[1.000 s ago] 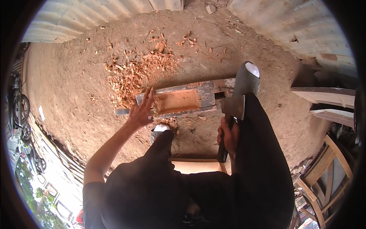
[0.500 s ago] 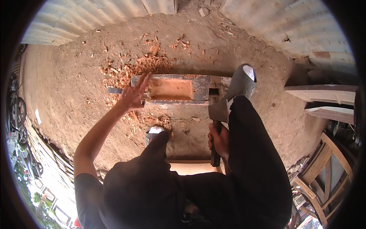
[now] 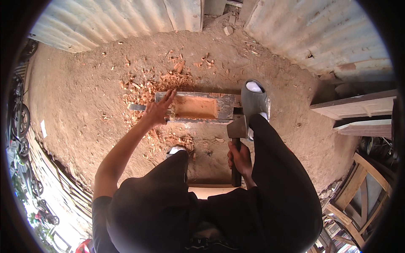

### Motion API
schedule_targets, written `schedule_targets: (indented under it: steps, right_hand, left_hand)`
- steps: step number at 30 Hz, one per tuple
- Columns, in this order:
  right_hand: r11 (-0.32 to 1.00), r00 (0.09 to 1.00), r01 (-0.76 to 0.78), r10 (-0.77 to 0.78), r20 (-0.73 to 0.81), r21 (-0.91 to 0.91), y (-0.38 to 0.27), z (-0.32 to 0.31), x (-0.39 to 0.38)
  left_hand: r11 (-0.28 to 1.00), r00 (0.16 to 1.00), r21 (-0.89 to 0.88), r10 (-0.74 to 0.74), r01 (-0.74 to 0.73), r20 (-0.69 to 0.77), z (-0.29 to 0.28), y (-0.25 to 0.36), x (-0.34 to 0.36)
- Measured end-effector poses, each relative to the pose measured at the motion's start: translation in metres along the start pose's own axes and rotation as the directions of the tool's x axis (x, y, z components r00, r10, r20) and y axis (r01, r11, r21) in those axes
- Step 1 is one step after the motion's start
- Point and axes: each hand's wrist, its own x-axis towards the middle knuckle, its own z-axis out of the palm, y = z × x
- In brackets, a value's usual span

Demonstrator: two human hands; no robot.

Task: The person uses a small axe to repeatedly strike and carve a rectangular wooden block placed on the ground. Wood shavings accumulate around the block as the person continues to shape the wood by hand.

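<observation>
A dark-faced wooden block (image 3: 228,101) with a pale rectangular hollow lies on the dirt in front of me. Over its left end rests my left hand (image 3: 158,111), fingers stretched and apart. A dark flat metal strip (image 3: 137,107) sticks out to the left from under this hand; its kind is hidden. My right hand (image 3: 241,158) is closed round the dark handle of a mallet (image 3: 237,127). The mallet's blocky grey head points away from me, its far end overlapping the block's near right edge in view. A grey shoe (image 3: 253,101) on my right foot is at the block's right end.
Orange-brown wood shavings (image 3: 175,79) are heaped beyond the block, with more by my left foot (image 3: 176,150). Corrugated metal sheets (image 3: 126,23) stand at the back. Wooden panels (image 3: 358,104) and a wooden frame (image 3: 358,185) stand to the right, and motorbikes (image 3: 25,118) at far left.
My right foot has shifted left along the block. The mallet has turned more upright and moved slightly left. My left hand stays on the block's left end while the whole view has shifted.
</observation>
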Motion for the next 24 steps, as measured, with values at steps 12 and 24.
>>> schedule_targets:
  steps: [12,24]
  right_hand:
    - [0.988,0.987,0.157,-0.157,-0.018,0.006,-0.016,0.012,0.01]
    - [0.968,0.952,0.247,-0.233,-0.196,0.046,-0.011,0.006,-0.019]
  left_hand:
    - [0.958,0.964,-0.152,0.221,-0.243,-0.151,-0.035,0.088,-0.007]
    - [0.535,0.672,-0.559,0.023,-0.633,-0.74,-0.016,0.195,0.045]
